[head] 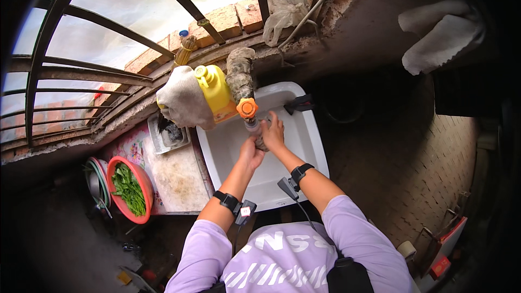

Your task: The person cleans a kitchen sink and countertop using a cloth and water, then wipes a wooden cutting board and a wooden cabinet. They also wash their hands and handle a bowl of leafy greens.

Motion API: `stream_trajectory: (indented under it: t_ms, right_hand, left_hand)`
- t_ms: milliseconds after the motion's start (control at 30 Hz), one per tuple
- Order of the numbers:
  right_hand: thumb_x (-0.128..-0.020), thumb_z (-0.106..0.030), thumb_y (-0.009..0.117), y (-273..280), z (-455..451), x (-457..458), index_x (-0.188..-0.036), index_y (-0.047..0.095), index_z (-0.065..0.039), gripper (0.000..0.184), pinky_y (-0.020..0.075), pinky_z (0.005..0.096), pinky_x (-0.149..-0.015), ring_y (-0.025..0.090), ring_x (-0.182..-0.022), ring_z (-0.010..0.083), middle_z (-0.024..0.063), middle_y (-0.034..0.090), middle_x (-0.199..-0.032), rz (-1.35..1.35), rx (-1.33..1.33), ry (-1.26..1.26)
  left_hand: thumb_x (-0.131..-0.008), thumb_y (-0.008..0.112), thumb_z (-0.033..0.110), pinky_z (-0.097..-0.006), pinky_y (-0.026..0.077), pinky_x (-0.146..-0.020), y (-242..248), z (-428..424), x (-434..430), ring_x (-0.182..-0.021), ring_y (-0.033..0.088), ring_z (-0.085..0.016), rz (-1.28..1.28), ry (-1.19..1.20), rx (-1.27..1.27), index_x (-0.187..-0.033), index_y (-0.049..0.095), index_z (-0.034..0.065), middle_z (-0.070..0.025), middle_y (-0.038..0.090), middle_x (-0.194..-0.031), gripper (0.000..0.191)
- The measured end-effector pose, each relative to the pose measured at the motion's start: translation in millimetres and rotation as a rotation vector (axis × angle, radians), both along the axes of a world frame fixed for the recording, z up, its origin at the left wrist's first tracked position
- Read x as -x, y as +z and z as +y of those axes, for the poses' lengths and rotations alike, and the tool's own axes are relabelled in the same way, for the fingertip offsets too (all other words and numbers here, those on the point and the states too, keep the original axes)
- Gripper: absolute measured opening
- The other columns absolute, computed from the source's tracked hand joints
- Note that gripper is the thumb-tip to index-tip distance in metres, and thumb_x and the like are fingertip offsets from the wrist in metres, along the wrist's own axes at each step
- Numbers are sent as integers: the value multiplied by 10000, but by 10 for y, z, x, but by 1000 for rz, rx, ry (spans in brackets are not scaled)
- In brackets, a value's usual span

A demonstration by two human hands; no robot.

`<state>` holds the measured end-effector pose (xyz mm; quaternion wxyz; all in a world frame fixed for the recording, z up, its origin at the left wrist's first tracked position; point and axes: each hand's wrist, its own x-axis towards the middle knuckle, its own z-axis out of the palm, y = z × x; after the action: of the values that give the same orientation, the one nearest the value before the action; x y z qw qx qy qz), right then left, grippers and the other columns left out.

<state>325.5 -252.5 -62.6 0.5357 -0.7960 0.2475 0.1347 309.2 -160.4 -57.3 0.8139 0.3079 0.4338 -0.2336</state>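
Both of my hands are close together under the tap, above the white sink [228,162]. The tap has an orange handle [247,108] and a pale spout [252,124]; its pipe [240,71] is wrapped in dirty cloth or tape. My left hand [251,153] is below the spout with its fingers curled, next to a blurred greyish-brown patch [261,142] between the hands. Whether that patch is a held thing or running water I cannot tell. On the spout's right, my right hand [274,132] has its fingers spread, with its palm turned towards the tap.
Left of the tap, a yellow plastic jug [215,89] is partly covered by a grey cloth [185,97]. A clear plastic tray [170,135] lies on the counter [179,183]. Leafy greens fill a red basin [149,195]. A black strap-like item [300,103] hangs over the sink's right rim.
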Motion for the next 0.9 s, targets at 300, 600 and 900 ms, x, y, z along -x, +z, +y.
stream_trajectory:
  t_ms: [300, 600, 900]
  right_hand:
    - [-946, -301, 488, 170, 239, 185, -1351, 468, -50, 477, 343, 436, -1057, 419, -1274, 409, 246, 442, -1382, -202, -70, 280]
    - [-880, -197, 565, 85, 97, 173, -1115, 567, -36, 285, 430, 448, -918, 560, -1046, 390, 233, 603, -1108, -237, -108, 224]
    - [-933, -197, 560, -64, -135, -249, -1134, 554, -88, 229, 522, 419, -677, 643, -940, 257, 80, 649, -1026, 400, -802, -55]
  left_hand:
    - [-987, 387, 375, -413, 490, -933, -101, 281, -120, -1058, 593, -267, -202, -174, 302, -1181, 539, 58, -122, 613, -1135, 401]
    - [-979, 360, 431, -385, 515, -741, 126, 18, -107, -831, 623, -239, 61, -188, 170, -1005, 583, 114, -78, 642, -896, 389]
    - [-980, 383, 294, -372, 459, -893, -116, 269, 17, -1044, 604, -269, -533, -674, -914, -1254, 493, 49, -126, 622, -1141, 384]
